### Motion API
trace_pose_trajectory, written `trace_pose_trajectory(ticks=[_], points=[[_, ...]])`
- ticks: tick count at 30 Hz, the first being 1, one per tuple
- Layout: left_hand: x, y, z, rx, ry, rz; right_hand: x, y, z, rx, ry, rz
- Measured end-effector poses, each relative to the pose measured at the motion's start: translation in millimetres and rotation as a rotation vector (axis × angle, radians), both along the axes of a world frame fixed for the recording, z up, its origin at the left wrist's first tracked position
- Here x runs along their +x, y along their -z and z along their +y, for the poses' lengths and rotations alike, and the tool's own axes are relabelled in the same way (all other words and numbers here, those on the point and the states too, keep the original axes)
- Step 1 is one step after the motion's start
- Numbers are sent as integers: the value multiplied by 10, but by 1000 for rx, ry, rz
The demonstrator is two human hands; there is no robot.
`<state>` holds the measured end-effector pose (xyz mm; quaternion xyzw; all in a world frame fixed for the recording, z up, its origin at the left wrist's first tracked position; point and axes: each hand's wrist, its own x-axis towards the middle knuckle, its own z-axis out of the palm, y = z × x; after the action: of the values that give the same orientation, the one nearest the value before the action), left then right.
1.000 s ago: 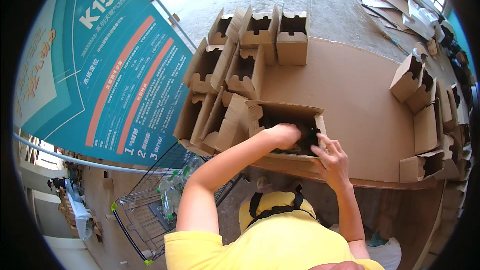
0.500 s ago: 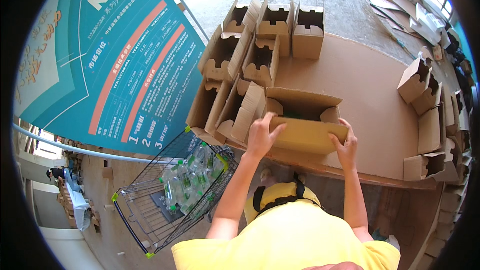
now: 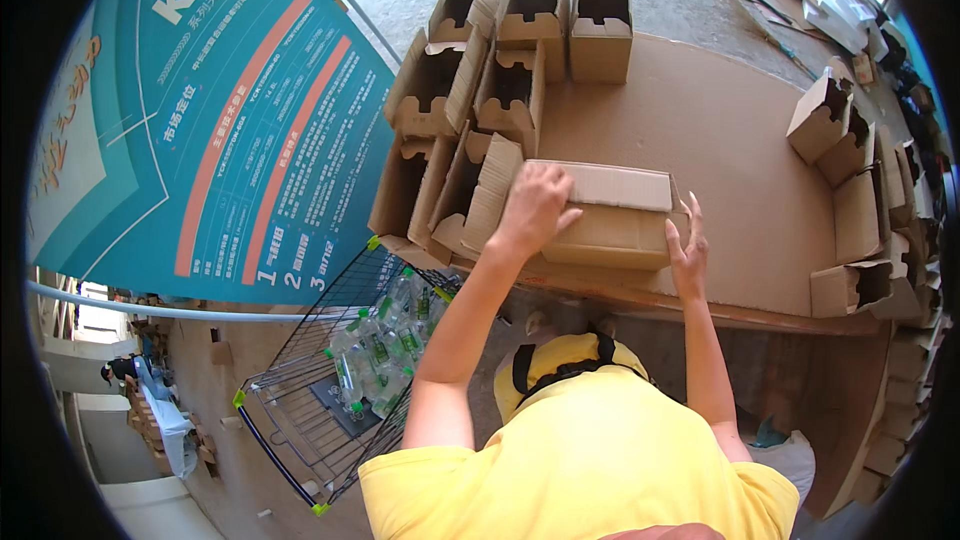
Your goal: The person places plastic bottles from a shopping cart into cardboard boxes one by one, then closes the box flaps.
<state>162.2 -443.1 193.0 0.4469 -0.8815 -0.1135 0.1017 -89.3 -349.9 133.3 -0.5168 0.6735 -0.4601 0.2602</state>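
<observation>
In front of me on the table stands a brown cardboard box (image 3: 605,232), with a top flap (image 3: 610,186) folded over its opening. My left hand (image 3: 538,208) is on the box's left end, fingers bent over the flap edge and thumb on the front edge. At the right end, my right hand (image 3: 687,245) rests against the side, fingers stretched upward. What lies inside the box is hidden. Just left of it, an open-topped box (image 3: 460,190) has its flap raised.
Several open cardboard boxes (image 3: 512,95) stand at the table's left; more boxes (image 3: 850,165) line the right. Below left is a wire shopping cart (image 3: 300,410) holding plastic bottles (image 3: 385,345). A large teal board (image 3: 150,210) stands behind the cart.
The box stood open with both hands at its front flap; now a flap covers the top. My left hand has moved onto the top, and my right hand has slid down the right end.
</observation>
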Motion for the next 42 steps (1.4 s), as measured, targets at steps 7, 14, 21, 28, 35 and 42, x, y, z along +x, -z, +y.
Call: trace_pose_trajectory(ticks=[7,14,21,28,35,42], points=[[144,250,16,-232,161,30,120,107,458,66,79,-429],[63,386,-80,-227,173,13,510,216,268,9,266,-235],[-48,283,292,-162,7,-2,338,705,-920,-126,263,-214],[-201,381,595,-241,-135,44,255,656,-1370,-89,-14,-553],[-253,454,654,-290,-221,71,684,715,-447,187,-133,-777],[-623,469,252,-278,-434,-12,596,648,-1164,189,-324,-886]])
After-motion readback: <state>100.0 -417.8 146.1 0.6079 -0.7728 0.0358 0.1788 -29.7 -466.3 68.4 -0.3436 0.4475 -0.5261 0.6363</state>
